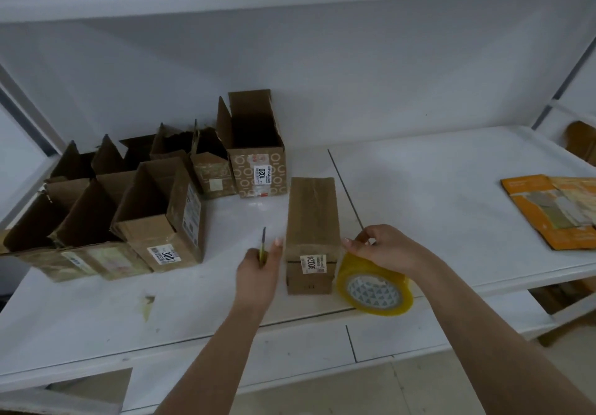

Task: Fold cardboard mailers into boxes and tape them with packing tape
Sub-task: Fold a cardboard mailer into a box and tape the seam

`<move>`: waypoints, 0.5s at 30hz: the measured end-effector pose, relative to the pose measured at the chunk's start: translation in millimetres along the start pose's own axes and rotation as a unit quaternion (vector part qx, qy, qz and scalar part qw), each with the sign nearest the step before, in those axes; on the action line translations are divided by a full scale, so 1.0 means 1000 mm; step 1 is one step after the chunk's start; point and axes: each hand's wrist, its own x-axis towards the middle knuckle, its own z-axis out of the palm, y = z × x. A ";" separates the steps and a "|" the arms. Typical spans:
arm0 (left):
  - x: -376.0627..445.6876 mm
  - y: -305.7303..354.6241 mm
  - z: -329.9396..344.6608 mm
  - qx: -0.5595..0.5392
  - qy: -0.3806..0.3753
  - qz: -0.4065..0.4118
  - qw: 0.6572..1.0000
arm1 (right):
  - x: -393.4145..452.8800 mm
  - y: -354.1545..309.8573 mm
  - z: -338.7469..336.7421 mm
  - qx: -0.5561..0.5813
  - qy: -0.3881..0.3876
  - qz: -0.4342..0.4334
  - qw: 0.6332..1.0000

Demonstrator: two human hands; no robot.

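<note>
Cardboard front and centre: closed box (311, 221) lying long-ways on the white table (451, 208), top face taped along its length, white label reading 30024 on the near end. Right hand (385, 248) hard against the box's near right corner, fingers curled and pinching at the top of the yellow packing tape roll (375, 289), index fingertip touching the box edge. Roll standing on edge, tilted, just beside the box's right side, patterned core facing the camera. Cannot tell whether a loose strip of tape bridges roll and box.

Left hand (259, 268) just left of the box, fingers curled round a thin green-handled tool (263, 247), dark tip pointing up and away; cannot tell if blade or pen. Thumb stretched toward the box's left edge, close to it, contact unclear.

Over on the left, cluster of open-topped boxes (103, 214) with flaps standing up, packed side by side; nearest one bearing a label with 300 on it. Behind them, taller printed box (258, 156) with a ring pattern and a 1020 label, flaps up, against the back wall.

Far right, flat orange mailers (554, 208) stacked loosely on the table, well apart from the hands. Scrap of tape (148, 305) stuck to the table surface near the front left. Pale floor visible below the table edge.
</note>
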 end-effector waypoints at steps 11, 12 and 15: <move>0.011 0.104 -0.005 0.105 -0.250 0.240 0.932 | -0.001 -0.010 0.008 0.023 -0.026 -0.004 0.999; 0.012 0.102 -0.001 0.145 -0.240 0.250 0.927 | -0.001 -0.010 0.007 0.033 -0.031 -0.003 0.999; 0.020 0.093 0.001 0.237 -0.176 0.296 0.909 | -0.004 -0.006 0.002 0.124 -0.061 -0.007 0.990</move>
